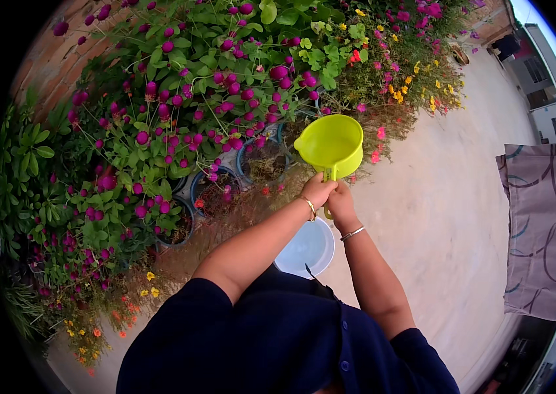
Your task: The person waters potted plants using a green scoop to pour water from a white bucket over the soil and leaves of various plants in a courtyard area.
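A lime-green water dipper (332, 141) with a pouring lip on its left side is held out in front of me. My left hand (318, 190) and my right hand (342, 200) are both closed around its handle, close together. The lower end of the handle shows just under my hands. Beneath my forearms a white basin (305, 247) stands on the ground, partly hidden by my body; its inside looks pale blue. The dipper is beside the flower pots, and whether it holds water I cannot tell.
Leafy plants with purple globe flowers (163, 111) fill the left, in several pots such as the round pot (214, 190). Yellow and pink flowers (399, 92) grow at the far end. A pale concrete floor (422, 197) lies to the right, with a patterned grey cloth (546, 230) beyond.
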